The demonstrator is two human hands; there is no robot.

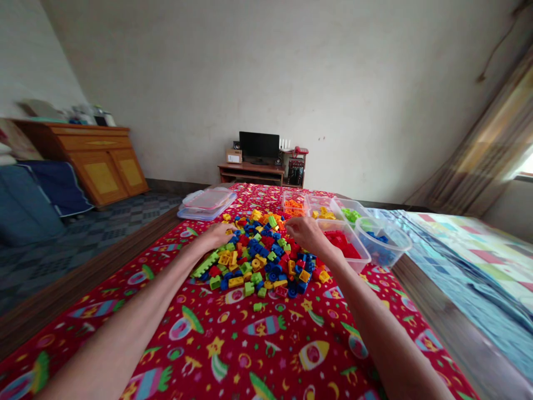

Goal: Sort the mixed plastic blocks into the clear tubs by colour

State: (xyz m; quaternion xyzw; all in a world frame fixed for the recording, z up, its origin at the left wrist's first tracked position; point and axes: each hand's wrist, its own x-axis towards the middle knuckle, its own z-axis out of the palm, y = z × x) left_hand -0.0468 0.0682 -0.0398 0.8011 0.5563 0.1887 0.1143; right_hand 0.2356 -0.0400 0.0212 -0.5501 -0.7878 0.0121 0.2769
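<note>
A heap of small plastic building bricks (260,255) in red, blue, yellow, green and orange lies on a red patterned tablecloth (250,344). My left hand (220,233) rests on the heap's left far edge, fingers curled down into the bricks; what they hold, if anything, is hidden. My right hand (306,232) hovers over the heap's right far side, fingers bent in a pinch toward the bricks. Beside it stand clear tubs: red bricks (347,244), blue bricks (381,244), green bricks (352,214), yellow bricks (322,211) and orange bricks (293,205).
A stack of clear lids (207,203) lies at the table's far left. A bed with a patchwork cover (470,250) runs along the right. A wooden cabinet (97,161) stands at left, and a low desk with a monitor (259,147) against the back wall.
</note>
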